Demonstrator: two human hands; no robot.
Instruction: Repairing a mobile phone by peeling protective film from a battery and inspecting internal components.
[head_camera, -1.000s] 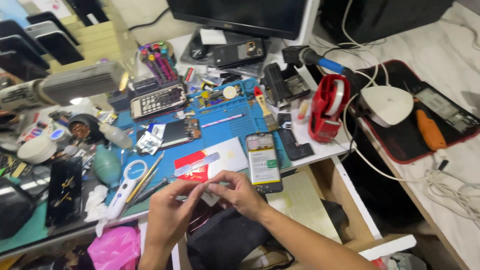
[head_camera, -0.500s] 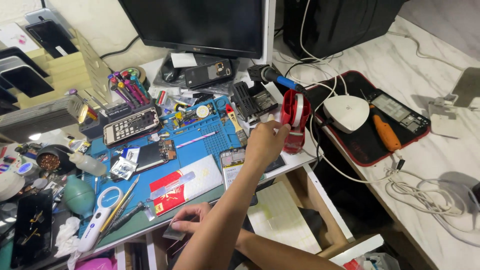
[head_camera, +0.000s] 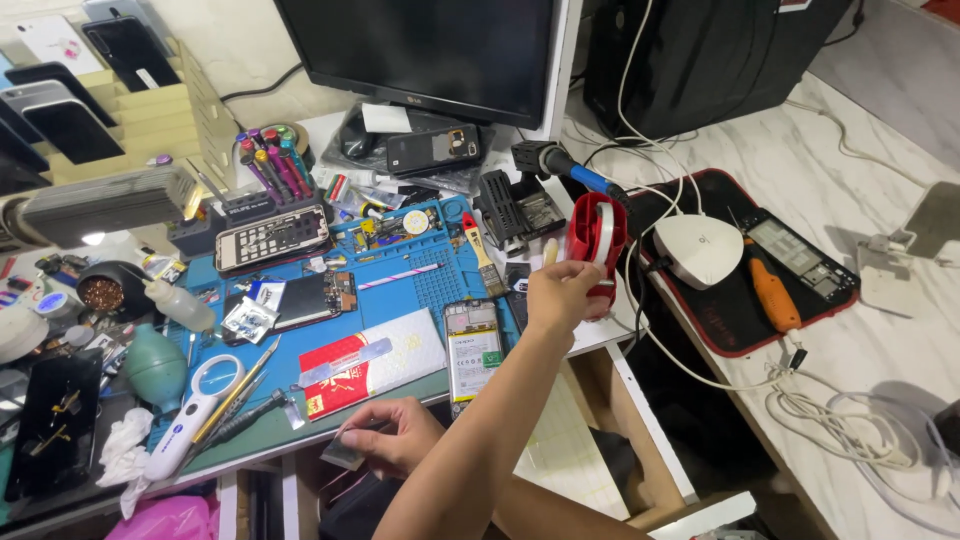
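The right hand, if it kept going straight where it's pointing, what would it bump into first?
The right hand points up and right, at the red tape dispenser. Its fingers seem to touch it already, so that comes first, though depth is hard to judge. Past it lies the white mouse.

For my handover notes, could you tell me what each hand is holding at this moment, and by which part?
The right hand grips the red tape dispenser at its lower edge. The left hand pinches a small clear piece by its upper edge.

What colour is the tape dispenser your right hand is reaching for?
Red, holding a whitish tape roll: tape dispenser by the right hand, head view.
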